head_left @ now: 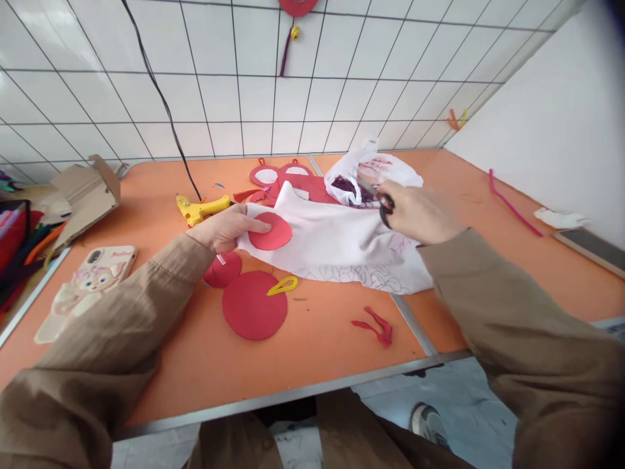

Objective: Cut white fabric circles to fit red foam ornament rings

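My left hand point(227, 227) pinches a small red circle point(271, 236) flat against a sheet of white cloth point(327, 231), the thumb lying on the circle. Dark curly lines are drawn along the cloth's lower edge. In my right hand point(415, 210), above the cloth's right part, are dark-handled scissors point(385, 207), somewhat blurred, their blades pointing up and left. Just below my left hand lie a large red disc point(254, 306) with a yellow loop point(283, 285) at its edge, and a smaller red disc point(225, 268).
A yellow glue gun point(202, 208) lies beyond my left wrist. Behind the cloth are red cut-out pieces point(312, 185) and a white plastic bag point(400, 170). Red scraps point(378, 327) lie in front. A phone point(88, 286) and a cardboard box point(90, 195) are at left.
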### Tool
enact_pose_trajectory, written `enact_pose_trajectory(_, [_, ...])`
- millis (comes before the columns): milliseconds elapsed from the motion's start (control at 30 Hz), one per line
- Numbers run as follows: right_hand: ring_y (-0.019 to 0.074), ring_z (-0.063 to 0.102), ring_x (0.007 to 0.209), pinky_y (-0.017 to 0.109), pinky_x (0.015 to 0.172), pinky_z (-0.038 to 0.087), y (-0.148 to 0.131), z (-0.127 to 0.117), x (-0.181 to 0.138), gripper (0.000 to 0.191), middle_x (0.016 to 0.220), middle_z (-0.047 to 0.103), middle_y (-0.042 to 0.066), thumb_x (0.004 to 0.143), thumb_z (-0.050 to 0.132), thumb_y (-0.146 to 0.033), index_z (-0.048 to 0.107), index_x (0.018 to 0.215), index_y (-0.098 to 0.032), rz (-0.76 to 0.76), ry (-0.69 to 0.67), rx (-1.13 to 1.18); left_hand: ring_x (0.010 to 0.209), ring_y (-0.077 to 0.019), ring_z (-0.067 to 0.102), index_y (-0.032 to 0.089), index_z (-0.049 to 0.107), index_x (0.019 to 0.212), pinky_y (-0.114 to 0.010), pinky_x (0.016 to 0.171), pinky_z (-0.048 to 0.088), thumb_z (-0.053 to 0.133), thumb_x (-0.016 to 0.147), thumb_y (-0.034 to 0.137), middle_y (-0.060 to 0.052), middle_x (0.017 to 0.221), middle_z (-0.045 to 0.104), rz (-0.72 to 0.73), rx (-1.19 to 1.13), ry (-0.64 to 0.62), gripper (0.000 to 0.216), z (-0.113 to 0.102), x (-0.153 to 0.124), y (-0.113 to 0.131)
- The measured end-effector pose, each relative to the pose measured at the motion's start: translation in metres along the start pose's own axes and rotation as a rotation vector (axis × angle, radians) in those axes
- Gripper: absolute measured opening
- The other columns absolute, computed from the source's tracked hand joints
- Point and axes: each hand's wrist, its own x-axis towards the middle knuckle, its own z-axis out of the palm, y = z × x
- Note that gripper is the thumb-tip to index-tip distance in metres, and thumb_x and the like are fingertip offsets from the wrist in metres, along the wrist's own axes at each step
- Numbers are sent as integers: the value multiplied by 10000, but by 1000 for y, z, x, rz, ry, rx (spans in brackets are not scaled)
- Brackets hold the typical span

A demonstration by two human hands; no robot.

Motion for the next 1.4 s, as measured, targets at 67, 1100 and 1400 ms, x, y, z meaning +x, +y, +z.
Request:
enact_pose_trajectory(67, [248, 627, 817, 306, 583, 261, 8, -5, 12, 296, 920, 703, 137, 847, 529, -175, 598, 1134, -196, 20, 123, 22, 836, -255, 706, 116, 724, 882, -331, 714, 550, 710, 675, 66, -86, 782, 750, 29, -12, 18, 213, 3, 3, -5])
enact_pose_trajectory(1100, [128, 452, 522, 277, 561, 312, -72, -3, -17, 336, 553, 487, -58, 741, 691, -406, 560, 973, -202, -204, -176, 694, 390, -124, 556, 116, 661, 792, -186, 353, 396, 574, 788, 52, -36, 542, 668, -40, -26, 92, 108, 2, 13, -17])
enact_pose_trajectory(1400, [196, 574, 687, 318, 580, 308, -60, 18, -3, 106, 767, 652, 61, 735, 660, -246, 615, 820, -203, -286, -199, 310, 455, -133, 546, 91, 706, 832, -243, 455, 399, 597, 798, 55, -48, 560, 661, -30, -35, 58, 120, 2, 13, -20])
